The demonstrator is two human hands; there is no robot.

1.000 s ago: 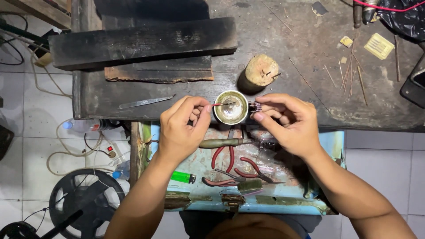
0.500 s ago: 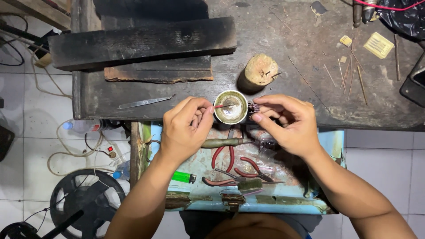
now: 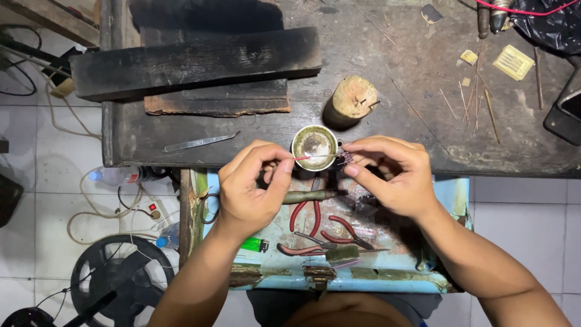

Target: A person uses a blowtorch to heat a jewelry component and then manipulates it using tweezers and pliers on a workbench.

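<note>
Left hand pinches thin stick over tin.

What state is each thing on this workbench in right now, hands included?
Left hand: pinching a thin red-tipped stick over the bowl.
Right hand: pinching a small dark piece beside the bowl.
Small metal bowl: upright, open, at the bench edge.
Tweezers: lying flat, untouched.
Red-handled pliers: lying in the open drawer.
Green lighter: lying on its side.
Wooden stump: standing behind the bowl.
</note>
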